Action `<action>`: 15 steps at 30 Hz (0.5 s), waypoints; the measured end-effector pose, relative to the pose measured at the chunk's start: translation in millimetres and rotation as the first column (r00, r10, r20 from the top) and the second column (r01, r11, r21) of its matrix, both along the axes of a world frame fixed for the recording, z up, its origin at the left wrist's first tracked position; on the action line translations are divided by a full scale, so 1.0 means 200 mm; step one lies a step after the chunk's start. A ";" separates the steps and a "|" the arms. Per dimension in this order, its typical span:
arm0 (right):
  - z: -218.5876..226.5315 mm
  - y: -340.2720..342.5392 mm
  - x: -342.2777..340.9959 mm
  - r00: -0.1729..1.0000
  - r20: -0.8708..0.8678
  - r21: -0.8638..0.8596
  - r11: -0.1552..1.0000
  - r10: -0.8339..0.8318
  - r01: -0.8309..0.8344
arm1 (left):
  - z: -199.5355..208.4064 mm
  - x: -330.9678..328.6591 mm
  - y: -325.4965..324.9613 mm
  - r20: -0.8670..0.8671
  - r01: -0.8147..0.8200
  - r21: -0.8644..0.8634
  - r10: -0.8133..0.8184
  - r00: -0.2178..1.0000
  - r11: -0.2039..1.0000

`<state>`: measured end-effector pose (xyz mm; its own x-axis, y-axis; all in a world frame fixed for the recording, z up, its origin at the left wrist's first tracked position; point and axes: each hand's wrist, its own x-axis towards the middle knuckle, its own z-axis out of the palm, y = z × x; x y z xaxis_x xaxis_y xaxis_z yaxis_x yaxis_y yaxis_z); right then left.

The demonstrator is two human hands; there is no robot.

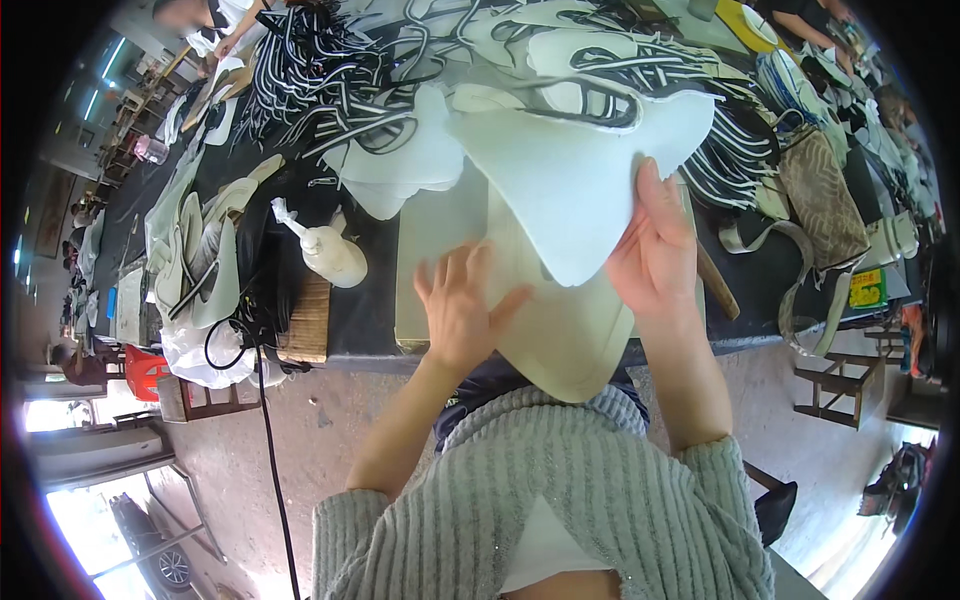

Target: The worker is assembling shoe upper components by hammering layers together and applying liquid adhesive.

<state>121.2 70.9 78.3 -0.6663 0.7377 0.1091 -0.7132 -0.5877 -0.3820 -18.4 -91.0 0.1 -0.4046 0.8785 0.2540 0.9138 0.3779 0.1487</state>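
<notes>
Held white piece: one (575, 195), raised above the pale board (425, 322) at the table's (375, 362) near edge.
Cream panel: one (565, 350), its rounded end jutting past the near edge; its upper part is hidden behind the white piece.
Bottle: one, white (335, 258), with a tapering nozzle, left of the board and back from the near edge.
Striped strips: two black-and-white bundles (315, 75), toward the far edge, left and right; strands too tangled to count.
Wooden handle: one (718, 282), just beside the board's right edge, its far end hard to make out.
Left hand: one (460, 312), blurred, palm down, fingers spread wide over the board and the panel's left side; contact cannot be told.
Right hand: one (655, 245), thumb pointing up, gripping the white piece's right edge, fingers partly hidden behind it.
Forearms: two, bare, reaching over the near edge.
</notes>
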 end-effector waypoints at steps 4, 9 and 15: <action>-0.23 -0.15 0.14 0.922 0.383 0.010 0.999 -0.051 0.051 | 0.13 -0.05 0.04 0.777 -0.414 0.424 -0.558 -0.291 0.806; -0.30 -0.15 0.37 0.590 0.785 0.185 0.981 -0.188 0.066 | 0.05 -0.01 0.04 0.990 -0.082 0.137 -0.132 0.058 0.987; -0.41 0.02 0.48 0.247 0.756 0.654 0.689 -0.606 -0.311 | 0.04 0.11 -0.03 0.980 -0.179 0.064 -0.028 0.197 0.982</action>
